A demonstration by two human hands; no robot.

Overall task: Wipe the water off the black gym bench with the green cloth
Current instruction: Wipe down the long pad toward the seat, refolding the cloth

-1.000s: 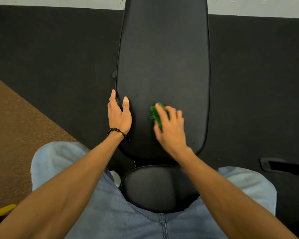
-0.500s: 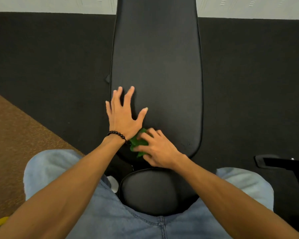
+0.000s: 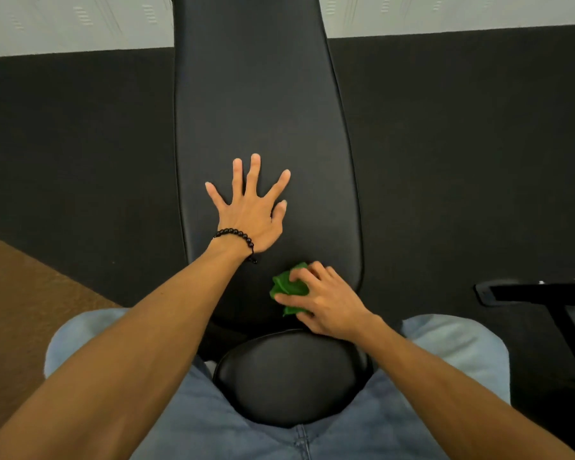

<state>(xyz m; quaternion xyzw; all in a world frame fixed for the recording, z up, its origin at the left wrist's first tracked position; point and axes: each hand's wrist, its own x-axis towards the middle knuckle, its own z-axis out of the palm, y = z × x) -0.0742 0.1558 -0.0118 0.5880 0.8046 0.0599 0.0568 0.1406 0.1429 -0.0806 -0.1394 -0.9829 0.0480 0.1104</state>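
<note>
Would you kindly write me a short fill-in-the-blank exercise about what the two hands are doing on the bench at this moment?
1. The right hand grips a crumpled cloth whose colour is ____.
2. The left hand lies on the black gym bench with its fingers spread and ____.
3. The beaded bracelet sits on the ____ wrist.
4. The cloth is at the end of the long pad ____ to the person.

Missing words: green; flat; left; nearest

Dark floor mat [image 3: 462,167], brown carpet [image 3: 24,310], a pale wall [image 3: 80,21], blue jeans [image 3: 455,353] and a black metal frame [image 3: 545,293].
</note>
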